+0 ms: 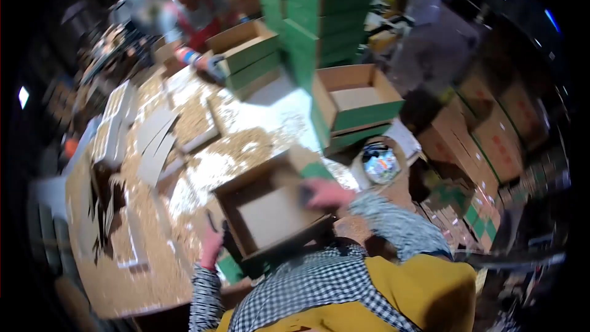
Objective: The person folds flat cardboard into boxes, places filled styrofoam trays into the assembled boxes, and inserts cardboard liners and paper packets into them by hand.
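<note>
An open cardboard box (267,212) with green outer sides lies tilted in front of my body, its inside bare brown board. My left hand (212,243), in a pink glove with dark fingertips, is beside the box's left side with thumb and finger apart. Whether it touches the box I cannot tell. My right hand (329,195), in a similar glove, reaches over the right side of the box. Its dark fingertips point inward and are smeared by motion, so their grip is unclear.
Brown sheets and flat grey pieces (157,141) cover the worktable (123,295). Another open box (357,101) stands ahead right, near a round container (379,161) of shiny packets. Green boxes (313,18) are stacked behind. Across the table a co-worker (196,15) handles boxes (249,49).
</note>
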Tool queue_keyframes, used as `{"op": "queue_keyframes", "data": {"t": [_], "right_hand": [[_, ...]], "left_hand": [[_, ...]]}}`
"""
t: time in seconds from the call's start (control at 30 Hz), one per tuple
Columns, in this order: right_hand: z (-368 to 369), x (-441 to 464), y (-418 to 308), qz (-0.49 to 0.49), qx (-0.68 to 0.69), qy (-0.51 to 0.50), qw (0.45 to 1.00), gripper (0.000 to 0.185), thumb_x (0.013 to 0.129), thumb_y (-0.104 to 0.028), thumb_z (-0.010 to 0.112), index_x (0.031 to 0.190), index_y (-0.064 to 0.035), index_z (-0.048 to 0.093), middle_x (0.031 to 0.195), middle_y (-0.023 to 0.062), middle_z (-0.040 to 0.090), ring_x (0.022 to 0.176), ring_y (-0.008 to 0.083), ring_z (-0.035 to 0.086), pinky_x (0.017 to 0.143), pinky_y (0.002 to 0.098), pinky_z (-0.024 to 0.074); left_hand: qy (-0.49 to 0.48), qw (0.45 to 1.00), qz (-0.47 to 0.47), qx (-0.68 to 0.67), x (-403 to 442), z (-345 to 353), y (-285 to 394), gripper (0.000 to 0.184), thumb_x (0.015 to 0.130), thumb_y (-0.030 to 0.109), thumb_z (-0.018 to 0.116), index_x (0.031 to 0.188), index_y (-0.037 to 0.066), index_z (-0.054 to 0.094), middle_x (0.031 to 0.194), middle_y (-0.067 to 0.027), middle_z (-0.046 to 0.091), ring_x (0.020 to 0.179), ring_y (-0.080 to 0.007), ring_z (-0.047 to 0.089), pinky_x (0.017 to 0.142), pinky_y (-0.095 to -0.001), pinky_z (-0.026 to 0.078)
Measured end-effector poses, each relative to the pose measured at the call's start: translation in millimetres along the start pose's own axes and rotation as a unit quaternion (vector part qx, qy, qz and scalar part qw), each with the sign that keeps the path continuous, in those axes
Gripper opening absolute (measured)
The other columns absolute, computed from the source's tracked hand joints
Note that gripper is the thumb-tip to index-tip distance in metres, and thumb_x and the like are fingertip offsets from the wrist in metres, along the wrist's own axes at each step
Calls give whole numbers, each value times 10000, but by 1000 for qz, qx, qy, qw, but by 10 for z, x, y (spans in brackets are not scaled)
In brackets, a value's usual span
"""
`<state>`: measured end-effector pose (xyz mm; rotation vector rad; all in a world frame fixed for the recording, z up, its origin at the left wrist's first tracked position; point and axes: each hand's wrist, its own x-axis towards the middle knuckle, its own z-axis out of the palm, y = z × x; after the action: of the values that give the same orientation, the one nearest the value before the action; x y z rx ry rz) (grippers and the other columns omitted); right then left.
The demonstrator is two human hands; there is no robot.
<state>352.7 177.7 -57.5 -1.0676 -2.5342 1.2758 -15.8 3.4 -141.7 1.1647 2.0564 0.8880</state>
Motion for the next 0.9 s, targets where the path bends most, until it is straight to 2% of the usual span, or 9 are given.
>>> {"op": "queue_keyframes", "data": {"t": [0.03,0.1,0.23,0.4,0.53,0.6,0.67,0.73,0.9], "right_hand": [[270,93,-92,-13,-169,6,985,583,727,-451,677,1117,-37,552,1121,196,579,1058,281,554,896,391,435],[373,202,171,-102,-168,188,962,724,693,-568,682,1176,-56,513,1110,178,535,1062,319,508,898,432,398],[1012,281,668,99,180,104,973,1097,757,-640,614,1492,-65,38,1524,254,89,1411,389,111,1146,423,138],[196,90,360,127,470,183,854,1130,617,-237,861,1463,-4,148,1470,226,273,1337,300,316,1073,370,312],[-1771,-812,386,-80,453,344,818,709,776,-170,685,1383,7,365,1275,179,507,1142,227,531,977,329,431],[-2532,-1244,730,-180,314,440,822,540,824,-179,639,1301,6,465,1188,148,594,1067,212,593,930,307,467],[-3125,-1466,1438,-111,28,525,843,431,791,-194,700,1162,-17,570,1156,130,604,1038,232,610,879,295,482],[-3363,-1354,1382,-70,421,556,713,362,815,-223,690,1111,-24,622,1027,88,645,900,173,632,775,277,499],[-2832,-791,2562,-47,488,404,772,411,861,-209,663,1203,8,594,1134,59,630,943,133,615,835,269,480]], "left_hand": [[-99,993,-59,21,-43,324,-42,828,808,231,699,1414,-70,223,1405,-295,341,1307,-388,349,1077,-384,300],[64,997,26,-35,-246,647,508,755,821,268,697,1365,-85,311,1330,-245,439,1193,-306,451,1003,-368,366],[86,989,7,-120,-404,579,916,602,839,280,682,1249,-96,451,1145,-158,565,998,-193,527,856,-317,442],[-4,970,28,-240,-97,434,1470,486,908,234,594,1276,-48,448,1161,-117,561,993,-172,546,856,-280,458],[-220,749,43,-623,896,1067,2182,477,964,288,476,1366,46,389,1327,-121,474,1184,-233,488,973,-374,435],[-195,960,31,-200,1218,1460,2663,706,842,312,663,1414,63,333,1455,-172,324,1285,-277,400,1067,-383,348],[-134,934,322,72,1397,2305,2926,716,787,279,672,1393,50,367,1443,-168,342,1327,-334,329,1081,-441,318],[-139,914,334,185,1151,2743,2975,638,763,196,701,1320,32,437,1394,-210,385,1337,-337,332,1108,-423,289],[-48,926,363,93,1188,3113,2592,608,726,119,722,1270,15,472,1355,-235,413,1277,-381,377,1075,-427,318]]}}
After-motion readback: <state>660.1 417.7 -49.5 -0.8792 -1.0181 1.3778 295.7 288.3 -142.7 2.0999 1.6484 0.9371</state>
